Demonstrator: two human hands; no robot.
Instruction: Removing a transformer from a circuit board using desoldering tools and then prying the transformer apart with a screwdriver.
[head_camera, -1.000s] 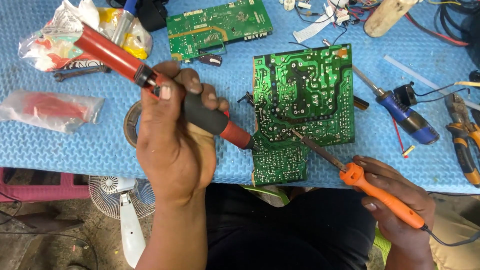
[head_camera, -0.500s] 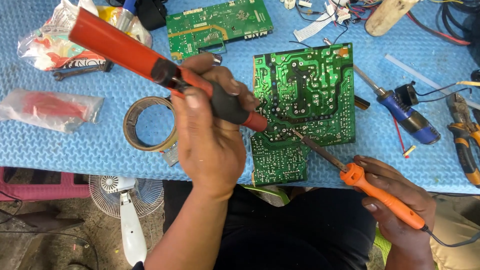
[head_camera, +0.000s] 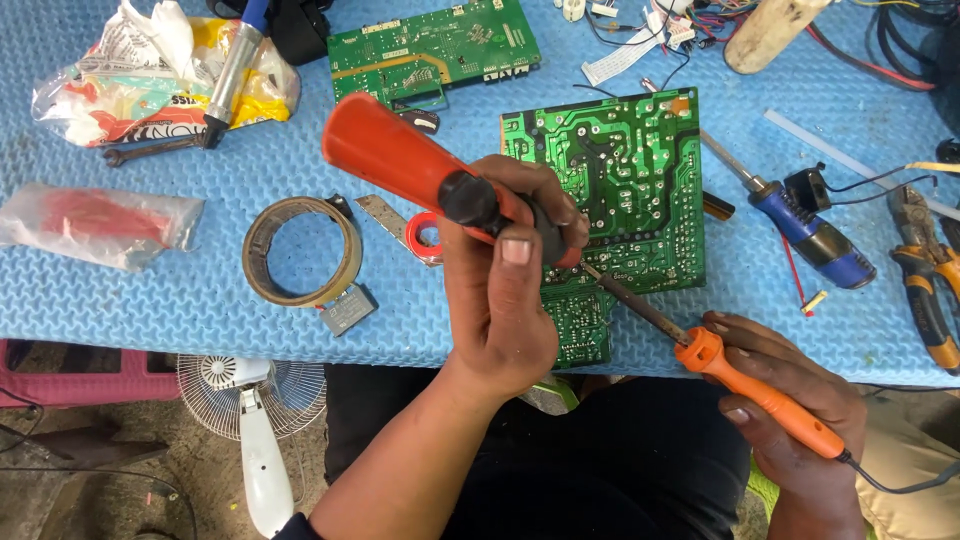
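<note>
The left hand (head_camera: 500, 310) wraps around a red-and-black plastic desoldering pump (head_camera: 420, 175), its tip on the glossy green circuit board (head_camera: 620, 190) lying mid-bench. The right hand (head_camera: 790, 420) grips an orange-handled soldering iron (head_camera: 740, 385) whose dark metal shaft reaches the board's near edge. The bench (head_camera: 150, 290) wears a dimpled blue foam mat.

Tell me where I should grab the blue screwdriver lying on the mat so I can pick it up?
Take the blue screwdriver by its fat blue and black handle, not the thin metal shaft. It lies flat on the blue mat, shaft pointing up-left toward the green circuit board. Come down from above and close across the handle's width; the orange pliers leave room on that side.
</note>
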